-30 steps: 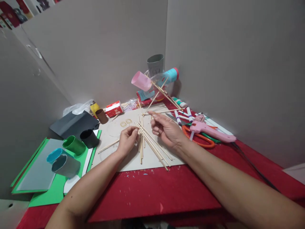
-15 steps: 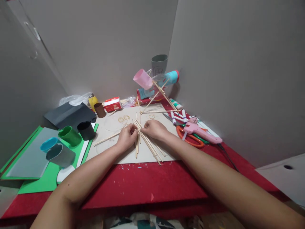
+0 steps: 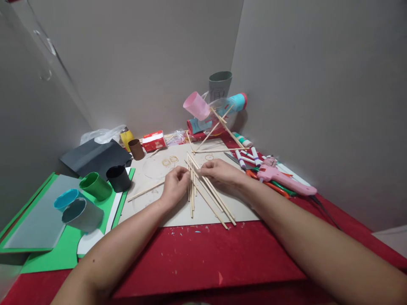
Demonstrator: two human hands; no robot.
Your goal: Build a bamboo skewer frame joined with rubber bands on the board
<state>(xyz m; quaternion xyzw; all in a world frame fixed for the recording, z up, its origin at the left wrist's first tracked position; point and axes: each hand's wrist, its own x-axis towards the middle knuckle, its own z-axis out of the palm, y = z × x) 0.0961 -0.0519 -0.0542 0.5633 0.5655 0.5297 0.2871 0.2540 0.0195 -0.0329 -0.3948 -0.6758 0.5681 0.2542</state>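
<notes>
Compared with one second earlier: right hand (image 3: 222, 173) no longer raised and spread, now down beside left hand (image 3: 174, 188) on the wooden sticks (image 3: 213, 202), both sets of fingers pinched around the bundle near its far end. Sticks flat and fanned on the beige board (image 3: 152, 167), slightly shifted under the grip. Pink glue gun (image 3: 282, 178) untouched at right, apart from both hands.

I get one view only, from the wearer's head. It faces forward and down, close over the left hand (image 3: 176, 188) and right hand (image 3: 222, 173) at the sticks (image 3: 208, 195), toward the wall corner (image 3: 237, 63).
</notes>
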